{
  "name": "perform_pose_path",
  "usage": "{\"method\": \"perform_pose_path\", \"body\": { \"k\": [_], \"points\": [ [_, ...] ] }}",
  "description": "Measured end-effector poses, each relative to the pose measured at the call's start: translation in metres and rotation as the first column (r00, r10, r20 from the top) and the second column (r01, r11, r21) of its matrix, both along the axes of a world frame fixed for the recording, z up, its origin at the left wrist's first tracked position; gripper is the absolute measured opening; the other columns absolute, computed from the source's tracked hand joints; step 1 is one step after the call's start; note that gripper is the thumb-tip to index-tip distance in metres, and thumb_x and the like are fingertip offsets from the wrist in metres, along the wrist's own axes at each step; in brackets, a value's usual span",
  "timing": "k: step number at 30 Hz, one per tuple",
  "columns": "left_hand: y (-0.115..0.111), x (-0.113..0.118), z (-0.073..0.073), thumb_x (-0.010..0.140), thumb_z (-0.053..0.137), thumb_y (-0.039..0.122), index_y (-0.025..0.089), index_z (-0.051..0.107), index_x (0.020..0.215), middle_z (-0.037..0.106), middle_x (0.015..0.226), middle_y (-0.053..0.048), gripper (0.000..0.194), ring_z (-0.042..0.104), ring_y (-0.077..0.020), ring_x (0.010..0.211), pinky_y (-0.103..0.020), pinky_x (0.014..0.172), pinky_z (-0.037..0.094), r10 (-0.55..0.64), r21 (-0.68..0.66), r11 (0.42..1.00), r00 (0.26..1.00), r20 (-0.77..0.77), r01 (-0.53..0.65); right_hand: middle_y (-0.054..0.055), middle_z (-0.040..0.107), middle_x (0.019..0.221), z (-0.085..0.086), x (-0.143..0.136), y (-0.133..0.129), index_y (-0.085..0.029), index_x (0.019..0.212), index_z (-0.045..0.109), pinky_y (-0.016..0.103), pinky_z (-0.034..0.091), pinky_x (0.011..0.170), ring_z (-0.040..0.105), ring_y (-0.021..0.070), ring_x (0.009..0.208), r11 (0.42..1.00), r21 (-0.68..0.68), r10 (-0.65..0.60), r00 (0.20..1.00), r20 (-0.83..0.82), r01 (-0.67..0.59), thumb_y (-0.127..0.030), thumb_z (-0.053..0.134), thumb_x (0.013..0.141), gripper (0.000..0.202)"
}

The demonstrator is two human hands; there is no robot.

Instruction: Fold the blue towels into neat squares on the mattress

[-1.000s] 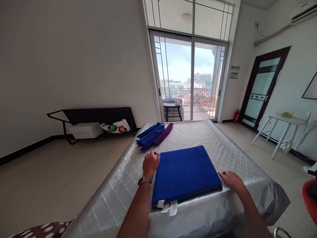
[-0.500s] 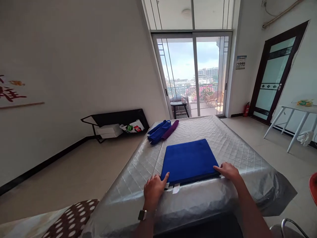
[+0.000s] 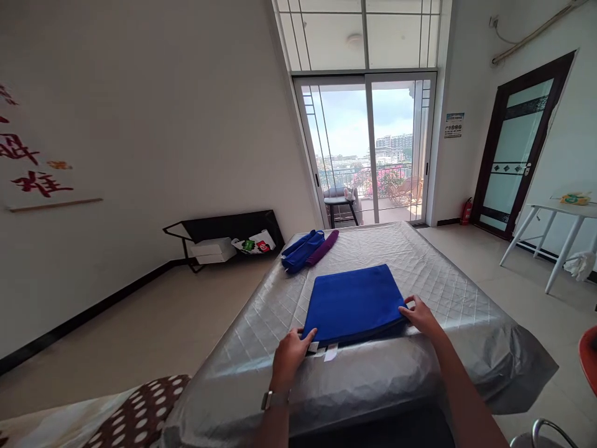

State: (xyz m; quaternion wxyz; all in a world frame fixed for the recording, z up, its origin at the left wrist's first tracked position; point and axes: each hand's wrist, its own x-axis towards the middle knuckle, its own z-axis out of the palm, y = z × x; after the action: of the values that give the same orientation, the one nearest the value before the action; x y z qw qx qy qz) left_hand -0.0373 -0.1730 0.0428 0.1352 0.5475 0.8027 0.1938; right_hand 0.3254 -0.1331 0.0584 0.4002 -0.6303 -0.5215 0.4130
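A folded blue cloth lies flat on a silver quilted cover, with white tags sticking out at its near edge. My left hand grips its near left corner, thumb on top and fingers mostly hidden at the side. At the near right corner, my right hand pinches the cloth between thumb and fingers; that corner looks slightly raised. Beyond it, toward the far left edge, rest a blue fabric bag with a handle loop and a slim purple roll.
Left of the covered surface stands a black rack with white boxes and a printed bag. A brown dotted cloth is at lower left. On the right are a white table, a red seat edge and a metal bar.
My right hand has shifted slightly left and up with the cloth's right corner, its fingers now more bent. My left hand still grips the left corner. The head view has tilted up a little.
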Motion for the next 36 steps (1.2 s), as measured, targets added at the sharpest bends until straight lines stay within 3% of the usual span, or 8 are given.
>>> {"method": "perform_pose_path", "body": {
  "k": [5, 9, 12, 15, 20, 24, 27, 36],
  "points": [
    [0.001, -0.003, -0.008, 0.092, 0.048, 0.055, 0.011, 0.068, 0.112, 0.077, 0.105, -0.017, 0.052, 0.072, -0.0325, 0.101, -0.036, 0.081, 0.051, 0.004, 0.021, 1.0, 1.0, -0.019, -0.003, -0.008, 0.058, 0.063, 0.009, -0.009, -0.001, -0.022, 0.093, 0.065, 0.026, 0.056, 0.057, 0.061, 0.0113, 0.053, 0.994, 0.101, 0.083, 0.886, -0.457, -0.041, -0.044, 0.082, 0.07, 0.036],
    [-0.003, 0.006, -0.013, 0.092, 0.049, 0.05, 0.011, 0.065, 0.115, 0.073, 0.111, -0.019, 0.048, 0.068, -0.0333, 0.106, -0.043, 0.091, 0.051, 0.046, 0.291, 0.957, 0.983, -0.18, 0.009, -0.007, 0.059, 0.065, 0.017, -0.021, -0.004, -0.021, 0.09, 0.072, 0.024, 0.06, 0.063, 0.064, 0.0107, 0.058, 0.992, 0.123, 0.062, 0.77, -0.635, 0.021, -0.04, 0.088, 0.066, 0.034],
    [-0.007, 0.039, -0.015, 0.095, 0.049, 0.05, 0.016, 0.065, 0.117, 0.07, 0.117, -0.017, 0.044, 0.066, -0.0314, 0.111, -0.046, 0.098, 0.05, -0.048, 0.485, 0.856, 0.963, -0.266, 0.176, -0.006, 0.06, 0.066, 0.019, -0.027, -0.004, -0.022, 0.089, 0.074, 0.023, 0.061, 0.064, 0.065, 0.0106, 0.059, 0.993, 0.107, 0.044, 0.709, -0.704, 0.045, -0.037, 0.089, 0.063, 0.034],
    [-0.009, 0.091, -0.017, 0.091, 0.059, 0.053, 0.02, 0.061, 0.129, 0.067, 0.127, -0.013, 0.05, 0.062, -0.0295, 0.12, -0.045, 0.103, 0.048, -0.253, 0.502, 0.761, 0.901, -0.353, 0.41, -0.006, 0.063, 0.067, 0.02, -0.03, -0.002, -0.022, 0.089, 0.075, 0.023, 0.06, 0.064, 0.066, 0.0109, 0.06, 0.993, 0.106, 0.048, 0.678, -0.733, 0.044, -0.037, 0.09, 0.063, 0.034],
    [-0.003, 0.141, -0.015, 0.086, 0.065, 0.024, 0.022, 0.06, 0.135, 0.067, 0.131, -0.011, 0.049, 0.06, -0.0282, 0.123, -0.044, 0.106, 0.046, -0.307, 0.373, 0.804, 0.86, -0.408, 0.463, -0.005, 0.064, 0.066, 0.021, -0.026, -0.001, -0.022, 0.091, 0.076, 0.023, 0.059, 0.061, 0.066, 0.0115, 0.059, 0.994, 0.087, 0.025, 0.662, -0.749, 0.06, -0.036, 0.088, 0.064, 0.033],
    [-0.008, 0.111, -0.011, 0.08, 0.056, 0.002, 0.019, 0.068, 0.126, 0.07, 0.127, -0.01, 0.051, 0.063, -0.0249, 0.12, -0.039, 0.106, 0.044, -0.244, 0.263, 0.893, 0.884, -0.399, 0.366, -0.005, 0.064, 0.068, 0.025, -0.019, -0.002, -0.022, 0.091, 0.076, 0.023, 0.058, 0.059, 0.062, 0.0102, 0.056, 0.992, 0.091, 0.007, 0.673, -0.74, 0.09, -0.036, 0.086, 0.064, 0.032],
    [-0.023, 0.071, -0.008, 0.081, 0.05, 0.0, 0.019, 0.07, 0.123, 0.072, 0.127, -0.011, 0.051, 0.065, -0.0245, 0.118, -0.037, 0.105, 0.045, -0.182, 0.228, 0.929, 0.899, -0.399, 0.29, -0.004, 0.065, 0.07, 0.029, -0.017, -0.005, -0.022, 0.092, 0.076, 0.023, 0.058, 0.059, 0.061, 0.0099, 0.056, 0.989, 0.1, 0.0, 0.684, -0.729, 0.107, -0.039, 0.086, 0.063, 0.034],
    [-0.056, 0.003, 0.013, 0.078, 0.053, 0.007, 0.029, 0.077, 0.116, 0.073, 0.124, -0.004, 0.05, 0.065, -0.0259, 0.111, -0.035, 0.099, 0.049, -0.078, 0.294, 0.933, 0.912, -0.404, 0.21, -0.001, 0.066, 0.078, 0.055, -0.025, -0.028, -0.022, 0.091, 0.078, 0.026, 0.059, 0.061, 0.063, 0.0119, 0.061, 0.983, 0.184, 0.089, 0.813, -0.576, 0.023, -0.056, 0.084, 0.062, 0.045]
  ]
}}
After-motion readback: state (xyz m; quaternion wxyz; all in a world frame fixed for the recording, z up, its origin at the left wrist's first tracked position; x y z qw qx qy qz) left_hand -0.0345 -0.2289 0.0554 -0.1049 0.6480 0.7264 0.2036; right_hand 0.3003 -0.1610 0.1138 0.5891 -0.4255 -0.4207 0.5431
